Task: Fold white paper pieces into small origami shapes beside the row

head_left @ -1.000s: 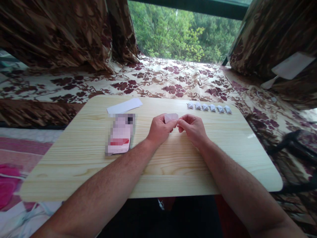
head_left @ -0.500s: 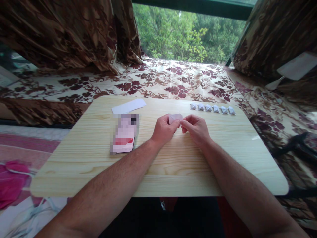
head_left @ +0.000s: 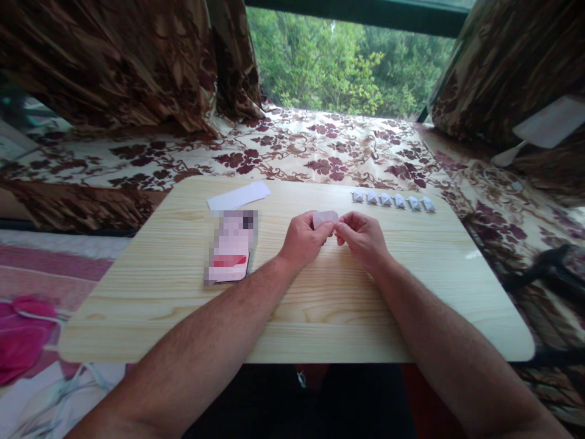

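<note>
Between my hands, above the middle of the wooden table (head_left: 320, 305), is a small piece of folded white paper (head_left: 325, 216). My left hand (head_left: 305, 236) pinches it between thumb and fingers, and the paper's upper part sticks out above the thumb. At its right edge, the thumb and forefinger of my right hand (head_left: 360, 235) are closed on the paper. The fingers hide its lower part. Several small folded white paper stars (head_left: 386, 200) lie in a row at the table's far right.
Long white paper strips (head_left: 238, 195) lie at the far left of the table. A phone (head_left: 231, 247), partly blurred out, is just in front of them, left of my left forearm. Beyond the table is a ledge covered with floral cloth (head_left: 329, 146).
Both hands keep their pinch on the paper in nearly the same place. The whole view has shifted very slightly; nothing else visibly differs.
</note>
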`<state>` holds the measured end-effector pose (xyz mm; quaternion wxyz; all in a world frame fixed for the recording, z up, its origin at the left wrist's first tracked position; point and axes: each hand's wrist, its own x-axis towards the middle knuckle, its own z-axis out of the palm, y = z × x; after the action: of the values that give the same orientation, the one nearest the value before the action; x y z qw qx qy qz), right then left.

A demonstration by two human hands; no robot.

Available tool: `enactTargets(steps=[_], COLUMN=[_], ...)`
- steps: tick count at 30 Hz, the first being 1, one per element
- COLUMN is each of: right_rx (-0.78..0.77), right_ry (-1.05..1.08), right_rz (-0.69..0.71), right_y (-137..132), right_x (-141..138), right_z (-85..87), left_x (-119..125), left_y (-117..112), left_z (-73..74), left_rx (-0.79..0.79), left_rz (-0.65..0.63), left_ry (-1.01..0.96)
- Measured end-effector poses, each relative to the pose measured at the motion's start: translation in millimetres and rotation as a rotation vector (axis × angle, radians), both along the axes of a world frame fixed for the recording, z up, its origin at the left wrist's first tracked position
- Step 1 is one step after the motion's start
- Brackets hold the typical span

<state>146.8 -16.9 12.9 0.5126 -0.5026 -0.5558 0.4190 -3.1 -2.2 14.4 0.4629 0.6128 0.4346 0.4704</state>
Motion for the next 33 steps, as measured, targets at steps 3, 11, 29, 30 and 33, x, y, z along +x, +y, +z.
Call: enactTargets(steps=[3,11,29,30,33], right_rx=[0.004,-0.044,0.023,0.025,0.024], right_ry=[0.017,0.092,0.043,0.044,0.067], right_rz=[-0.013,-0.014,0.017,0.020,0.029], right_y=[-0.5,-0.2,0.2,0.2,0.6], right_x=[0.3,0.4,4.7,4.9,4.5], right_z=[0.5,3.3,-0.8,-0.5,0.1], left_x=[-0.1,0.1,-0.4,-0.4,-0.4], left_y=[0.3,-0.3,1.5,1.7,2.3], left_z=[-0.5,-1.7,-2.6,-3.0,-4.1], left_rx=[-0.009,-0.009,-0.013,-0.011,-0.011], left_rz=[-0.004,0.011,-0.031,-0.032,-0.034], left_ry=[-0.002,0.005,-0.028,-0.035,-0.056])
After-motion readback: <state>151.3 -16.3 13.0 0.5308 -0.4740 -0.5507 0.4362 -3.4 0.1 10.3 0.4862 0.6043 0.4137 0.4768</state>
